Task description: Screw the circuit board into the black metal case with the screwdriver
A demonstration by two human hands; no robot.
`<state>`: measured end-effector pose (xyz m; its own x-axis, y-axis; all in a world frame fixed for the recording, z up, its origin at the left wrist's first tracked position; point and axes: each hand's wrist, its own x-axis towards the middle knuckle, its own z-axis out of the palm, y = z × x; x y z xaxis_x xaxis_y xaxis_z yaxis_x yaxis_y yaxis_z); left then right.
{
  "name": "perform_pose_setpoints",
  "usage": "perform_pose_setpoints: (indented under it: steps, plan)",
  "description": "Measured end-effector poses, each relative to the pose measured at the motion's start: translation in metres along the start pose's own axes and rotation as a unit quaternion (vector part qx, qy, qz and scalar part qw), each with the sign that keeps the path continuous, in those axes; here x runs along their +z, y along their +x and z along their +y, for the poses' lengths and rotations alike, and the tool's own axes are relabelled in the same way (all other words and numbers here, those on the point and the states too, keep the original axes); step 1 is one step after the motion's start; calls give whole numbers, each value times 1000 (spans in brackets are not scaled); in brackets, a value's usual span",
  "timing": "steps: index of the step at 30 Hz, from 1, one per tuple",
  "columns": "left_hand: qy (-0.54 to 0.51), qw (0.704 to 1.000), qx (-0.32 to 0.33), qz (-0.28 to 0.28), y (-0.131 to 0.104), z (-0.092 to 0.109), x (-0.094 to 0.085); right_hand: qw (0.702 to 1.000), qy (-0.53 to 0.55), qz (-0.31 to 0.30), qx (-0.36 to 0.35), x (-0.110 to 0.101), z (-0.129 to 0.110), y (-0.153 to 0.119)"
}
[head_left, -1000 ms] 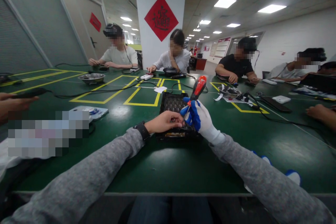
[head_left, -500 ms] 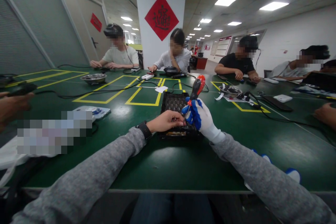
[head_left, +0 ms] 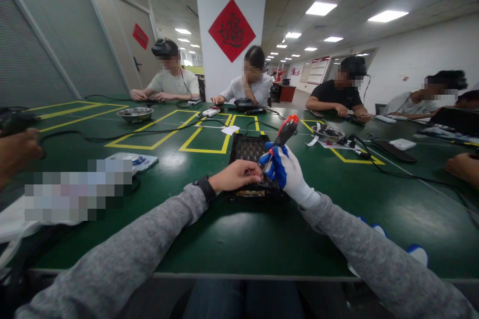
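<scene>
A screwdriver with a red and black handle is gripped in my right hand, which wears a white and blue glove. It slants, handle up and to the right, its shaft running down to my left fingertips. My bare left hand has its thumb and fingers pinched together beside the shaft; what they hold, if anything, is too small to make out. Both hands rest over a black casing with a patterned inside, lying on the green table. My hands hide part of the casing and the screwdriver's tip.
White paper lies behind the casing. Metal bowls stand at the left and right, with cables across the table. A plastic packet lies to the left, a blue and white glove near my right forearm. Several people sit around.
The screwdriver's handle has tilted further to the right and a little lower. My left hand stays pinched near its shaft, and the camera view has shifted slightly.
</scene>
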<state>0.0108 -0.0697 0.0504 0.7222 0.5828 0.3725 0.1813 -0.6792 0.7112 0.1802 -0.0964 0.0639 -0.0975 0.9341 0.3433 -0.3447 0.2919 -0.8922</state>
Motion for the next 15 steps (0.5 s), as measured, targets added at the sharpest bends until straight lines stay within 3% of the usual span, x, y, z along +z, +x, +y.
perform_pose_setpoints:
  steps: [11,15]
  plan:
    - [1,999,-28,31,1,3,0,1000,19,1,3,1,-2,1]
    - [-33,999,-31,7,1,2,-1,1000,-11,-4,4,1,-3,0]
